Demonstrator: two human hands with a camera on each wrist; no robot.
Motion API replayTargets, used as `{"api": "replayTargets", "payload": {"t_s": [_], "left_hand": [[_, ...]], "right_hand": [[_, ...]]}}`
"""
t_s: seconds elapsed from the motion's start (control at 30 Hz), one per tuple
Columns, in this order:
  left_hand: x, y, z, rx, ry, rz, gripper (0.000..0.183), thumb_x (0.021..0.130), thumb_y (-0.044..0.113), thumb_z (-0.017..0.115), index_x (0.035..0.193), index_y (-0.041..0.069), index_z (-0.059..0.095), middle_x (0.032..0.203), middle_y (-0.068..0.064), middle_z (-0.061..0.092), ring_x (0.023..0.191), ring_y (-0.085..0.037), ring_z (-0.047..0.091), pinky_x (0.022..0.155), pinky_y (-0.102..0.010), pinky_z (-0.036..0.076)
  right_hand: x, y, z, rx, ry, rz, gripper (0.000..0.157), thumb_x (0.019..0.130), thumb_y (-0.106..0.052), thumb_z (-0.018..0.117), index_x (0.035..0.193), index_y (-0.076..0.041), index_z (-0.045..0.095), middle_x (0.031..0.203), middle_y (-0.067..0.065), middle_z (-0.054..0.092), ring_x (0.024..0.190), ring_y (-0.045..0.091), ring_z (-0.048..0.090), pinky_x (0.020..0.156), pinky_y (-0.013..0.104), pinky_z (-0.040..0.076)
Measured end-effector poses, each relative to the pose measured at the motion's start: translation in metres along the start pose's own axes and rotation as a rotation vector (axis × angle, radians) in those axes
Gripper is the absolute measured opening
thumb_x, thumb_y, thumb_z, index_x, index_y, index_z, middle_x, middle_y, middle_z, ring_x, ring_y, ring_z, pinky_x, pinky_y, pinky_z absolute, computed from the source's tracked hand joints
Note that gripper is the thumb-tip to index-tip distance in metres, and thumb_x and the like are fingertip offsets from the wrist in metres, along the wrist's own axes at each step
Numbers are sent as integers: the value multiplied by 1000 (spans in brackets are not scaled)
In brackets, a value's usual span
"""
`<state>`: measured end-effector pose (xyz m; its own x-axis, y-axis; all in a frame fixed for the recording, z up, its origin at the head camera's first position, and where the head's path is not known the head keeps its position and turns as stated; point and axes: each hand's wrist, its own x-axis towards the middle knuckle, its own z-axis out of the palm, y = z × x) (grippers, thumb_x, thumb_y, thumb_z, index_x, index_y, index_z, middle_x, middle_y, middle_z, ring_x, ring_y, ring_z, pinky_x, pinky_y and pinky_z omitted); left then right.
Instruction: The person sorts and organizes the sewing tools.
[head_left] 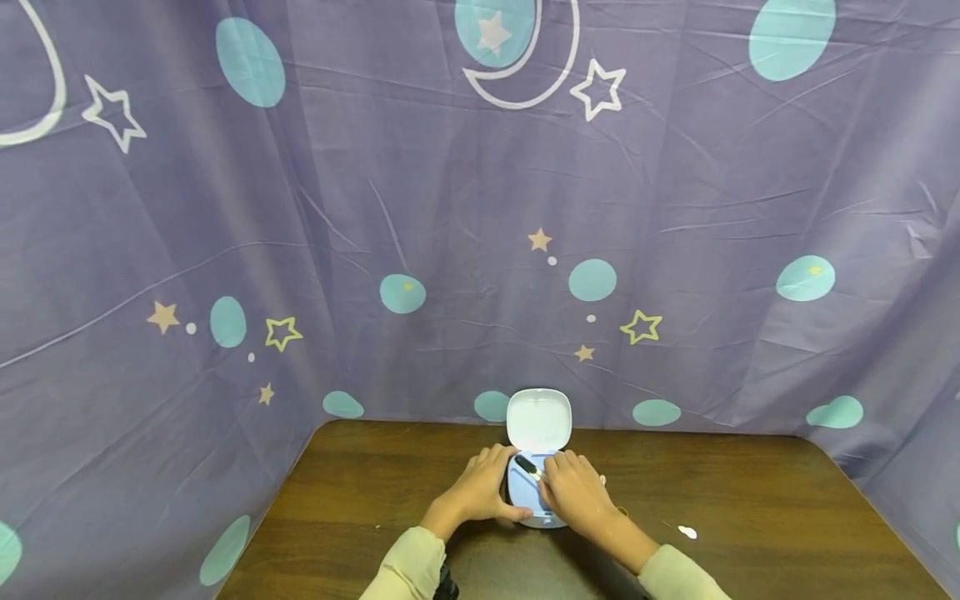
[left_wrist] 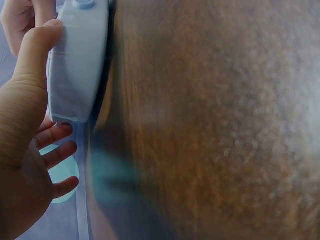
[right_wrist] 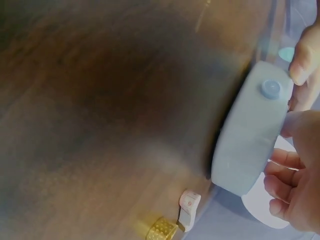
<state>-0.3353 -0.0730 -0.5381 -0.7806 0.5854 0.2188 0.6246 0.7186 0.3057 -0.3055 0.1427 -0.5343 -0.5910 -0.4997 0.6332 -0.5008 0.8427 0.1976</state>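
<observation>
A small case stands on the table with its white lid raised at the back and its light-blue inside facing up. My left hand grips the case's left side, its thumb at the front rim and its fingers toward the back. In the left wrist view, that thumb lies on top of the case's pale wall. Over the right half of the case, my right hand pinches the light end of a thin stick with a black end. The right wrist view shows a round blue button on the case front.
Right of the case lie a gold dimpled thimble and a small white tape-like piece with red marks. Farther right on the brown wooden table is a flat white scrap. A purple patterned curtain hangs behind.
</observation>
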Motion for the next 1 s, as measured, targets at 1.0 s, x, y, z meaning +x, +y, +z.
{"api": "replayTargets", "payload": {"t_s": [1.0], "left_hand": [[1,-2,2,-43,-1,4,98,71,63,84,143,8,48,125,-4,57,109,-18,50,96,-41,45]], "right_hand": [[-37,92,-22,67,-28,-335,37,58,-10,88,79,-18,59,78,-7,45,74,12,35,67,26,26]]}}
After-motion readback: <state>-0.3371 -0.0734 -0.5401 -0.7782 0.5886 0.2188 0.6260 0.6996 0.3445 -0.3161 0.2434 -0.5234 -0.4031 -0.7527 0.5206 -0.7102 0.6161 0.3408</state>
